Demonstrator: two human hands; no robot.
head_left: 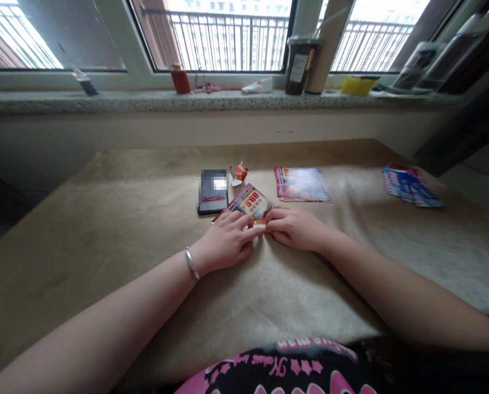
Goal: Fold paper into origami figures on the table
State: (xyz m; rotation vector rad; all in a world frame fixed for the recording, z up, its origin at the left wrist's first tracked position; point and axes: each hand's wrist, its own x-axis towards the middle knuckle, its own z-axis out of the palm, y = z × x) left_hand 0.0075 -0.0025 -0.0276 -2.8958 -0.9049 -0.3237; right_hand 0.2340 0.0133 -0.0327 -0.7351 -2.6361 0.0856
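Note:
A small printed paper leaflet (pixel 252 202), red and yellow with price figures, lies on the beige cloth-covered table (pixel 105 219). My left hand (pixel 226 241) and my right hand (pixel 294 227) meet at its near edge, fingers curled and pinched on the paper, fingertips touching each other. A silver bangle (pixel 192 264) sits on my left wrist. The near part of the leaflet is hidden under my fingers.
A dark phone (pixel 213 191) lies left of the leaflet, a small folded red paper piece (pixel 239 173) behind it. A stack of leaflets (pixel 302 184) lies to the right, more leaflets (pixel 411 187) at the far right. The windowsill (pixel 146 101) carries a red cup (pixel 180 80), a jar (pixel 298 65), bottles.

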